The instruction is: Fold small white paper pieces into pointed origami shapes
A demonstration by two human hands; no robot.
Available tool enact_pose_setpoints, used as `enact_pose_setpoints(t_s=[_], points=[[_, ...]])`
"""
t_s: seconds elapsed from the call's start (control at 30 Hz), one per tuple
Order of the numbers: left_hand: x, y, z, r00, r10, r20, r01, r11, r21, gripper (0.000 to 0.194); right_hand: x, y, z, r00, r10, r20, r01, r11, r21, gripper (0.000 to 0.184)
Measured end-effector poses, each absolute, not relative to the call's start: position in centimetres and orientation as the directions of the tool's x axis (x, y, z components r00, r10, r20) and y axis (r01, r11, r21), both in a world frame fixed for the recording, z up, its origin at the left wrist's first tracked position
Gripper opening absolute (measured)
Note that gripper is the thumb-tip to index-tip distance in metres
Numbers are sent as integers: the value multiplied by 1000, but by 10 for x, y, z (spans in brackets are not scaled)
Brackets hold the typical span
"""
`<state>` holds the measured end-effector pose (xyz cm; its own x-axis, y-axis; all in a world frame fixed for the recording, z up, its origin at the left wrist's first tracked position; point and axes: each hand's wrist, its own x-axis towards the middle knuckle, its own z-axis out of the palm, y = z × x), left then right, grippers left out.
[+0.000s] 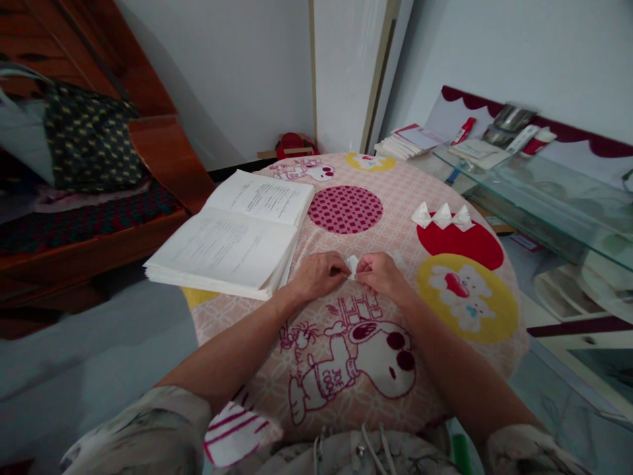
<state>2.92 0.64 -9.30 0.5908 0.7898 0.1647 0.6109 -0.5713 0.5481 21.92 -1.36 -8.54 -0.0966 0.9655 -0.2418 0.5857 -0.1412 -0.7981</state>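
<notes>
A small piece of folded white paper [352, 265] is pinched between my two hands, just above the tablecloth. My left hand [324, 272] is closed on its left edge, thumb and fingers together. On the other edge, my right hand [378, 272] grips it the same way. Most of the paper is hidden behind my fingers. Farther off to the right, three folded white paper pieces [444, 216] with pointed tops stand in a row on the cloth. An open book [232, 231] with thick white pages lies to the left of my hands.
The round table has a pink patterned cloth [341, 244]. To its right stands a glass shelf [544, 198], with a stack of papers [408, 140] and a metal container [514, 117] near it. A wooden bench [163, 158] at left carries a dark patterned bag [93, 138].
</notes>
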Motion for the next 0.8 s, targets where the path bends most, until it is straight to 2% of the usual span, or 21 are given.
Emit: enact_pose_setpoints(t_s=[0.17, 0.33, 0.6, 0.8], points=[[42, 6, -90, 449, 889, 86, 718, -416, 558, 12, 217, -14, -78, -64, 962, -266, 656, -160, -738, 9], [46, 10, -91, 407, 913, 19, 724, -336, 603, 16, 215, -12, -82, -58, 984, -166, 677, -83, -731, 12], [29, 25, -96, 431, 902, 7, 607, -296, 737, 31, 217, -13, -86, -64, 989, -135, 647, -62, -760, 12], [14, 27, -97, 426, 904, 26, 614, -310, 726, 42, 216, -15, -83, -50, 987, -155, 633, -89, -769, 12]])
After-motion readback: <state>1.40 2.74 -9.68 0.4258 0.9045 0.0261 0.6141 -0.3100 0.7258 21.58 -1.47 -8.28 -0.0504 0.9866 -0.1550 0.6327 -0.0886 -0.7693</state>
